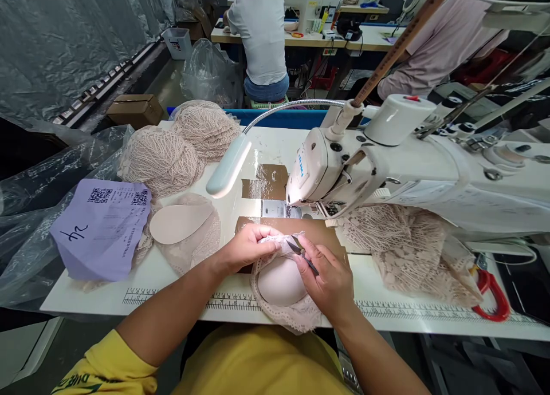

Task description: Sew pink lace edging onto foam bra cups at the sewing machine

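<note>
My left hand [251,247] pinches the upper edge of a beige lace bra cup [281,283] at the table's front. In my right hand [324,275] are small dark thread snips [296,246], their blades against the lace edge between my two hands. The padded inner side of the cup faces up, with lace spread around it. Just behind my hands stands the sewing machine's needle area [292,207]. Left of my left hand lies another cup piece, a smooth beige pad [180,222] on sheer lace.
Stacked lace cups [161,157] sit at the back left beside a purple paper slip [103,229]. A lamp [230,169] hangs over the table. Lace pieces [408,246] and red-handled scissors [492,295] lie at right. A person in white [263,37] sits ahead.
</note>
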{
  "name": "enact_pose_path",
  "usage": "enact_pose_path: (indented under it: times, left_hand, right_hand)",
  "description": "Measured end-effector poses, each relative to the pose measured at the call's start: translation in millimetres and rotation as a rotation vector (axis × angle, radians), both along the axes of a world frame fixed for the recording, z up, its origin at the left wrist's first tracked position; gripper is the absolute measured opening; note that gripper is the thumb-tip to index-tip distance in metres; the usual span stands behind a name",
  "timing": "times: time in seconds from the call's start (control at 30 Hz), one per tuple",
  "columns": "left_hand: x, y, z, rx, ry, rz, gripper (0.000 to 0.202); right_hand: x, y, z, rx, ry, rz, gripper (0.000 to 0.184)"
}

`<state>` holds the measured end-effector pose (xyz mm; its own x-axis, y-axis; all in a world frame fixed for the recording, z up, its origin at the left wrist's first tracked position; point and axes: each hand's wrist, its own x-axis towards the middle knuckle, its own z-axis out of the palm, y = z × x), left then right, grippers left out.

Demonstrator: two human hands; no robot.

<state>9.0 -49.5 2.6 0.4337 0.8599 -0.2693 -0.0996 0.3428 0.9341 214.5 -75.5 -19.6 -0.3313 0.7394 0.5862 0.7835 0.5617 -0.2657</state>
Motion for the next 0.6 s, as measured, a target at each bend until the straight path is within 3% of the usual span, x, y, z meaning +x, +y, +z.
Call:
enact_pose_path:
  times: [0.6]
  left_hand:
    - [3.6,-1.5,-0.7,0.069,-0.016,0.029,0.029]
  right_hand:
    - [-1.8,-0.9,-0.1,0.031,0.032,0.031,0.042]
